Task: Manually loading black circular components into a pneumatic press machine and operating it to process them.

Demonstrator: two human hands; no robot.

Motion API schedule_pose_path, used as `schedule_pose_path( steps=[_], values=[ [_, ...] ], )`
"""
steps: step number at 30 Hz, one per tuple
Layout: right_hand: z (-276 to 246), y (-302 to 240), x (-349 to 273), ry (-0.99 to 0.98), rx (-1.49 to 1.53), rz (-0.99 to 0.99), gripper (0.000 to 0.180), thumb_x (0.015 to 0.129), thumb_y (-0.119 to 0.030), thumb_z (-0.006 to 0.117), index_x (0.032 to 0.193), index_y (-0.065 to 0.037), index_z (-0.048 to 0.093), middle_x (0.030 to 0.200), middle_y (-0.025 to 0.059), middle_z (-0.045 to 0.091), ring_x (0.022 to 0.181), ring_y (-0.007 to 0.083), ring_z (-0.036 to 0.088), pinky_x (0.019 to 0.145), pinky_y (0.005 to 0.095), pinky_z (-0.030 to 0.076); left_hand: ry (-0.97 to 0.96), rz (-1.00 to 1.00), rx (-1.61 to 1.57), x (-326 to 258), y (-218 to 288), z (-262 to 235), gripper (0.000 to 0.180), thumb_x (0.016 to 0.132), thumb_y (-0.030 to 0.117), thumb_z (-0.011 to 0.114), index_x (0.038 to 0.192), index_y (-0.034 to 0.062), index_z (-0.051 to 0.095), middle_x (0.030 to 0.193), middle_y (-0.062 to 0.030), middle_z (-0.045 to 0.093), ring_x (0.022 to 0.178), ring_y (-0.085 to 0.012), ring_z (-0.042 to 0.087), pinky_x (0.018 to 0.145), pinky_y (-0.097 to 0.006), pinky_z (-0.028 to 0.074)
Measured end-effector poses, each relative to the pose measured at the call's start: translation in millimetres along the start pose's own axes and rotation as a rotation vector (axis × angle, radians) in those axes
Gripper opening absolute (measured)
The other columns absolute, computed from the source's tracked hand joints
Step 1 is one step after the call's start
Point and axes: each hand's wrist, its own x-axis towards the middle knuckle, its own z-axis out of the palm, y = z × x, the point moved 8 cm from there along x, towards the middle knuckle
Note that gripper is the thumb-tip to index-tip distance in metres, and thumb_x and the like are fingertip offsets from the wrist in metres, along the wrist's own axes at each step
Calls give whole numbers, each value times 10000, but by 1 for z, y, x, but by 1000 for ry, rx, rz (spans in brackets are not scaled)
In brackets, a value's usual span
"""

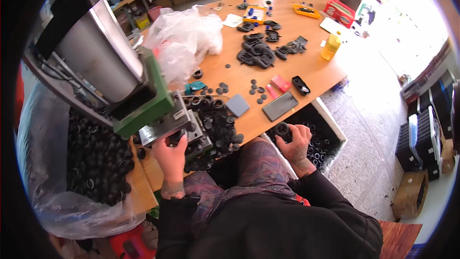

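Observation:
My left hand (170, 151) is at the die of a green and grey press machine (148, 100), its fingers closed on a black rubber ring part (174, 137) under the tool. My right hand (296, 140) is lowered beside the table over a white bin (330, 120) of black rings and holds a black rubber ring (282, 129). A heap of black rubber rings (215, 120) lies on the wooden table (287, 33) right of the press.
A big clear bag of black rings (93, 163) sits at my left. On the table lie a dark phone (280, 106), a grey pad (237, 104), a red box (281, 83), crumpled plastic bags (184, 38), larger black parts (258, 52) and a yellow bottle (330, 46).

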Motion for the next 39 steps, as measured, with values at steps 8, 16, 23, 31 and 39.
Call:
schedule_pose_path(
  steps=[8, 16, 23, 31, 39],
  values=[
    [2, 51, -23, 11, -53, 29, 464, 717, -215, 901, 1113, -71, 708, 1067, 115, 674, 1061, 350, 622, 952, 478, 473, 9, 142, 28, -12, 9, 5, 505, 748, 137, 903, 1194, 49, 683, 1110, -127, 677, 1021, -280, 670, 888, -378, 547],
    [42, 159, -89, -286, -399, 438, 765, 804, -278, 866, 1474, -67, 564, 1368, 154, 605, 1297, 384, 564, 1048, 548, 474, 210, 171, -78, -52, -37, -51, 376, 882, 87, 795, 1207, -1, 630, 1143, -162, 647, 1045, -341, 636, 931, -427, 524],
    [65, 9, -7, -191, 223, -73, 358, 859, -73, 758, 1200, 19, 697, 1178, 196, 686, 1165, 403, 625, 1038, 481, 486, 77, -63, 691, -11, -147, -78, 359, 901, 56, 679, 1260, 59, 678, 1370, -162, 613, 1270, -414, 555, 1058, -527, 456],
    [189, -83, 61, -428, -24, -426, 541, 916, -260, 740, 1385, -18, 624, 1365, 168, 643, 1327, 366, 564, 1104, 526, 420, -149, 30, 795, -16, -191, -95, 277, 785, 51, 827, 1040, 37, 720, 1187, -154, 629, 1099, -393, 617, 955, -456, 513],
    [178, -93, 63, -438, 78, -329, 333, 938, -266, 725, 1175, -31, 724, 1247, 136, 689, 1250, 350, 608, 1043, 517, 461, 7, -200, 172, -78, -161, -110, 341, 829, 157, 893, 1009, -21, 664, 1062, -125, 650, 896, -270, 662, 798, -377, 549]
  ],
)
